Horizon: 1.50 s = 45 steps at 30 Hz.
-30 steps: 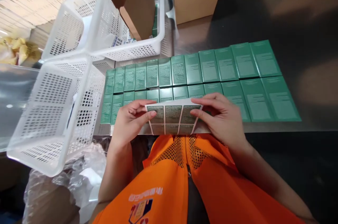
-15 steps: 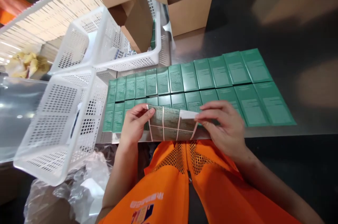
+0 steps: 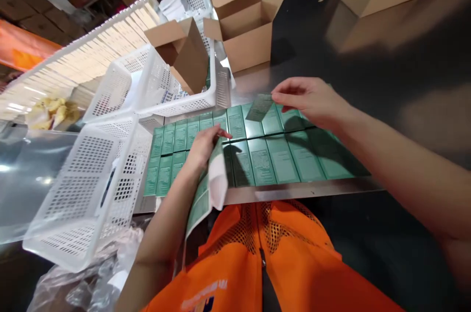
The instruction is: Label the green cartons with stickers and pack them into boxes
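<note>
Fingertips of the right hand (image 3: 312, 101) pinch one loose label (image 3: 259, 107) by its edge, a narrow grip, and the label hangs tilted above the far row of green boxes (image 3: 265, 160), toward 12 o'clock from the person. It is not yet touching any box. The left hand (image 3: 204, 147) is closed on the label sheet (image 3: 208, 189), which droops over the near edge of the tabletop (image 3: 312, 188) toward 6 o'clock.

Risks, as I judge them: held by one edge only, the label could curl and stick to the fingers or to itself, or land skewed across the seam between two boxes, since the boxes lie touching in two rows. Pressing down may also nudge a box out of line. The sagging sheet might fold on itself or slip off the tabletop edge if the left grip slackens. White baskets (image 3: 91, 189) stand at 9 and 10 o'clock, and cartons (image 3: 246, 32) at 12, well apart from both hands.
</note>
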### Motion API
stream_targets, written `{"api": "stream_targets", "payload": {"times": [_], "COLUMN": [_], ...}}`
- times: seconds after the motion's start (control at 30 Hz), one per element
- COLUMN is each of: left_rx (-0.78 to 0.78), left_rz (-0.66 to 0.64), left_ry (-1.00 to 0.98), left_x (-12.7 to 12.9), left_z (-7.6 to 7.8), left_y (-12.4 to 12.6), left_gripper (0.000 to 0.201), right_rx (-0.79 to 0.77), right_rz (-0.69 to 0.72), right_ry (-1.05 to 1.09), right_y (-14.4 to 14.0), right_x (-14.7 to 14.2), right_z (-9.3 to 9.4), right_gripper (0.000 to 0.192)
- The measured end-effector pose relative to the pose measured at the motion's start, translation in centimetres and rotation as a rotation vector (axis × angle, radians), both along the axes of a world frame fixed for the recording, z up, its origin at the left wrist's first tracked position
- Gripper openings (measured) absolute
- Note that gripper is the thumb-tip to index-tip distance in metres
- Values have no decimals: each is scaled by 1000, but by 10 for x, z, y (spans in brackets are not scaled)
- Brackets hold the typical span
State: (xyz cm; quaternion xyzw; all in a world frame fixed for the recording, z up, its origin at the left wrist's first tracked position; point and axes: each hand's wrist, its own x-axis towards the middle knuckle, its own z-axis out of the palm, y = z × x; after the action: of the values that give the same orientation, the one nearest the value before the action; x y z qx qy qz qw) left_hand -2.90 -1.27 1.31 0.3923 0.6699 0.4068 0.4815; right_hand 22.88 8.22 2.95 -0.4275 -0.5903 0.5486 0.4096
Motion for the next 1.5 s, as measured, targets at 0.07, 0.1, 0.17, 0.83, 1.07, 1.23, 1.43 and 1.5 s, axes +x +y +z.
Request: {"api": "stream_targets", "payload": {"times": [0.07, 0.1, 0.17, 0.83, 1.07, 1.23, 1.43, 1.5], "left_rx": [18, 41, 96, -184, -207, -205, -195, -196], "left_rz": [-78, -95, -125, -345, -344, -325, -320, -322], "left_ry": [116, 148, 192, 655, 651, 609, 571, 584], "left_x": [16, 22, 29, 51, 51, 52, 52, 53], "left_z": [-4, -6, -11, -23, -25, -25, -25, -24], "left_y": [9, 13, 20, 43, 45, 46, 47, 47], "left_gripper": [36, 35, 34, 31, 32, 34, 38, 38], "right_rx": [-99, -128, -169, 195, 234, 248, 244, 251], "right_rz": [40, 54, 87, 83, 65, 82, 87, 100], "right_ry": [2, -8, -31, -623, -668, -679, -671, -680], "right_y": [18, 24, 30, 48, 47, 46, 46, 46], "right_x": [-11, -15, -21, -39, -42, -42, -42, -42], "right_z": [-2, -3, -2, -59, -66, -66, -67, -67], "right_gripper": [11, 13, 16, 16, 14, 16, 14, 15]}}
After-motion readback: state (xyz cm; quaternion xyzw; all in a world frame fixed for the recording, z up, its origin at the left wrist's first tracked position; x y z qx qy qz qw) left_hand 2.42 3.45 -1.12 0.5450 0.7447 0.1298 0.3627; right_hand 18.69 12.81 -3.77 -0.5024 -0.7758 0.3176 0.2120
